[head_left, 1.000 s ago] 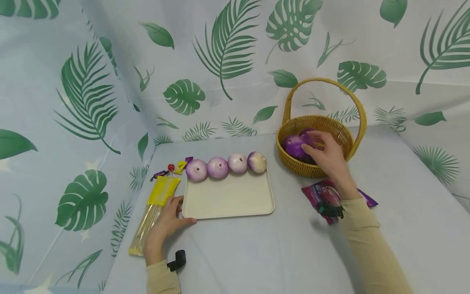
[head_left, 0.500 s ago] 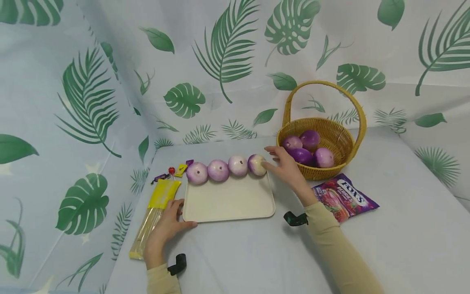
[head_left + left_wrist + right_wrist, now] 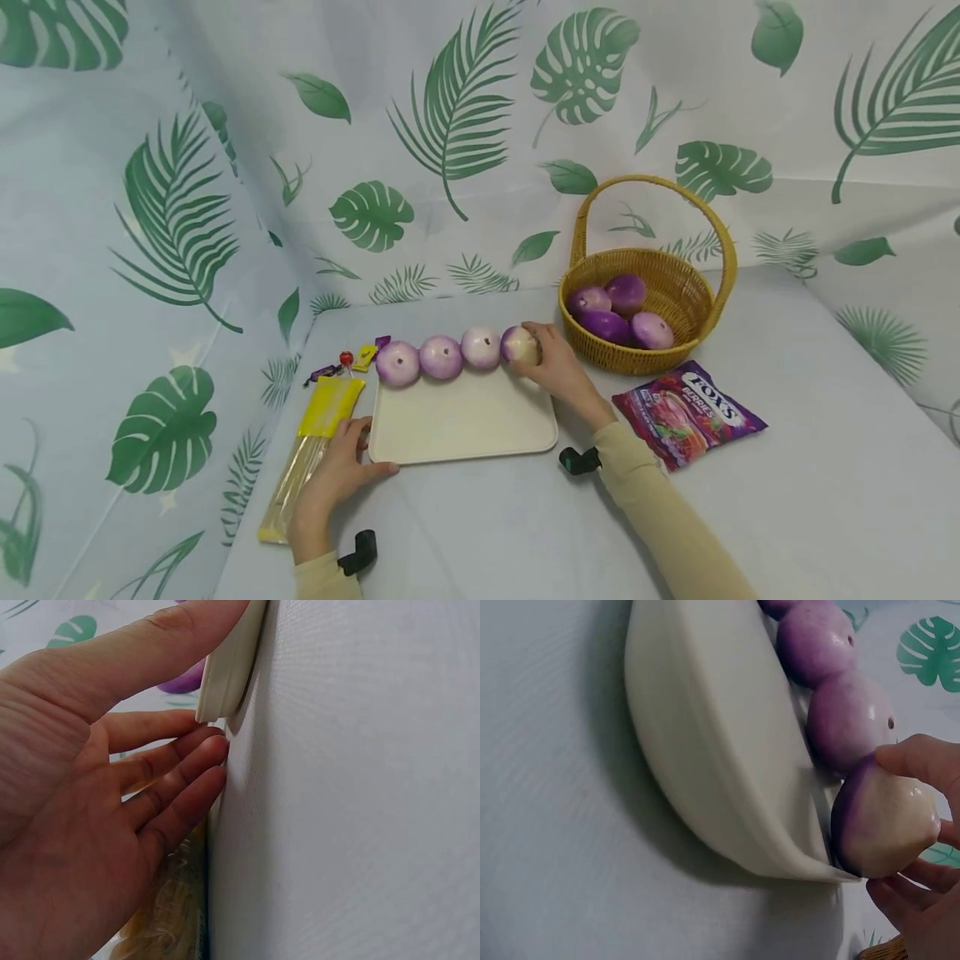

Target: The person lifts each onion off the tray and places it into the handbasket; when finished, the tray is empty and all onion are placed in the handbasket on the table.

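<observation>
A cream rectangular tray (image 3: 465,425) lies on the table with a row of several purple-and-white onions (image 3: 441,358) along its far edge. My left hand (image 3: 337,475) holds its near-left corner, thumb at the front edge and index fingertip at the left side. In the left wrist view the other fingertips (image 3: 214,750) reach down at the table beside the tray (image 3: 225,682). My right hand (image 3: 558,367) grips the rightmost onion (image 3: 881,817), which is pale at one end, with thumb on one side and fingers on the other. This onion sits at the tray's far-right corner.
Right of the tray stands a wicker basket (image 3: 637,360) with a tall handle and several purple onions (image 3: 652,331). A purple Fox's candy bag (image 3: 690,412) lies before it. At left are a yellow-topped noodle packet (image 3: 315,450), a red lollipop (image 3: 346,358) and small wrapped candies (image 3: 365,357).
My right hand has moved left from the basket to the onion at the row's right end and now grips it. The left hand has stayed at the tray corner.
</observation>
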`<state>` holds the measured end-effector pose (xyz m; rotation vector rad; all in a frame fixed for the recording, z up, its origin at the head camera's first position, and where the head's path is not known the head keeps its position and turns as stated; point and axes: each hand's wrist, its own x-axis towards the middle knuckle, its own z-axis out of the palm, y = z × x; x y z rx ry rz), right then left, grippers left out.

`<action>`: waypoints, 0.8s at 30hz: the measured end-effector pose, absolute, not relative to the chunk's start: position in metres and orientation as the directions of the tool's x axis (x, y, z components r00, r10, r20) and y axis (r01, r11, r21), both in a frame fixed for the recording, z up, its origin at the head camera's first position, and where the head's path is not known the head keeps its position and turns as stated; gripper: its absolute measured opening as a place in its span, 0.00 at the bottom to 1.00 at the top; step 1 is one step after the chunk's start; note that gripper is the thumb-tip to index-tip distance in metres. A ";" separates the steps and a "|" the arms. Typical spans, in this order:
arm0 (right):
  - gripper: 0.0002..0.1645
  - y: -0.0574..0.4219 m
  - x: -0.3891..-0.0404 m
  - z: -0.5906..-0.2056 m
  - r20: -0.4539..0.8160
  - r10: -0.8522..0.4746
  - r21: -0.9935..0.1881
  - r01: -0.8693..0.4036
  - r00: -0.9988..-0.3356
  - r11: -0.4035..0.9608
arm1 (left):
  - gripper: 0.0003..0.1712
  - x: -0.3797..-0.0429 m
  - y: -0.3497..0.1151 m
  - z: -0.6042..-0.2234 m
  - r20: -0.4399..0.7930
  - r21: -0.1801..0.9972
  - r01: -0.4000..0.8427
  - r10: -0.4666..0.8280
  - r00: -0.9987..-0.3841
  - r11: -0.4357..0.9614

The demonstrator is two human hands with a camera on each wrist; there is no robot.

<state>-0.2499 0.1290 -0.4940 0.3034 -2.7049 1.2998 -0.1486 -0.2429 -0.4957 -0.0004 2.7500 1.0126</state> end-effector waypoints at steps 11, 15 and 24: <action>0.42 0.134 -0.233 -0.453 0.453 -0.136 -0.745 -0.458 -0.881 0.484 | 0.52 -0.149 -0.246 -0.497 -0.204 0.642 -0.079 0.071 -0.976 0.763; 0.44 0.142 -0.229 -0.435 0.448 -0.083 -0.769 -0.431 -0.890 0.471 | 0.52 -0.149 -0.246 -0.497 -0.200 0.627 -0.078 0.064 -0.978 0.775; 0.44 0.192 -0.236 -0.416 0.418 0.151 -0.810 -0.292 -0.896 0.508 | 0.53 -0.150 -0.245 -0.497 -0.205 0.628 -0.080 0.065 -0.977 0.774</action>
